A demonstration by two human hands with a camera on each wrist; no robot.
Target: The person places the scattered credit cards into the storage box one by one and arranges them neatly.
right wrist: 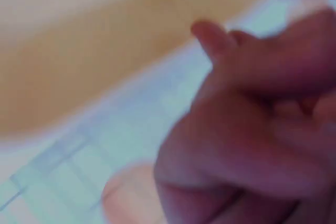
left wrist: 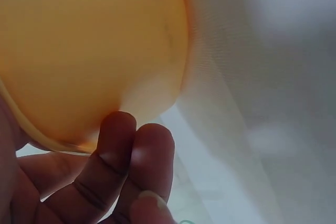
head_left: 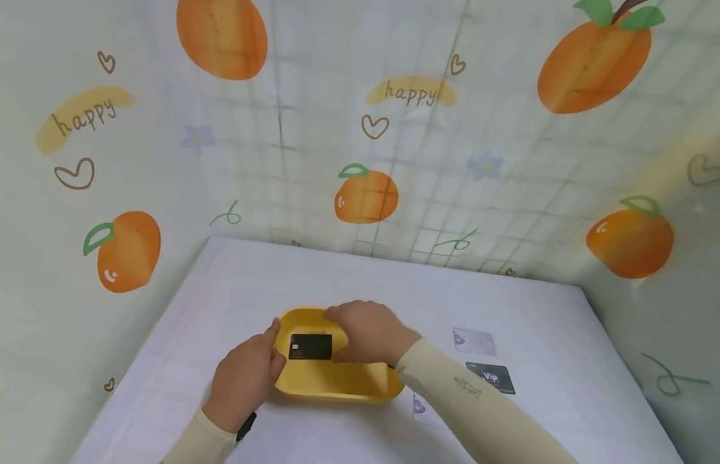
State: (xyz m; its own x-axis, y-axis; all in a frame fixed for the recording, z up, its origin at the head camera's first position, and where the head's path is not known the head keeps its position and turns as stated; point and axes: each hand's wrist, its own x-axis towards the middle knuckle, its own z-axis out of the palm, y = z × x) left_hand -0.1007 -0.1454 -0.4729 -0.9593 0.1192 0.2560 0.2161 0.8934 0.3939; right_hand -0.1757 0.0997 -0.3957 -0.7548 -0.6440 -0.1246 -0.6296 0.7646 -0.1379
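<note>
A yellow tray [head_left: 336,393] with rounded corners is at the middle of the table in the head view. My left hand [head_left: 243,377] grips its left rim; in the left wrist view fingers [left wrist: 116,140] bend against the outside of the tray [left wrist: 89,40]. Inside the tray lies a black card [head_left: 310,347] with a small light chip. Over the tray's right half is my right hand [head_left: 374,332], thumb and forefinger spread apart beside the card's right end. Blur and the hand itself hide its palm in the right wrist view.
To the right of the tray a pale card [head_left: 474,341] and a black "Vip" card [head_left: 499,379] lie on the white table [head_left: 232,283]. Another pale card [head_left: 420,407] is partly covered by my right sleeve [head_left: 470,399]. Printed cloth walls enclose the back and sides.
</note>
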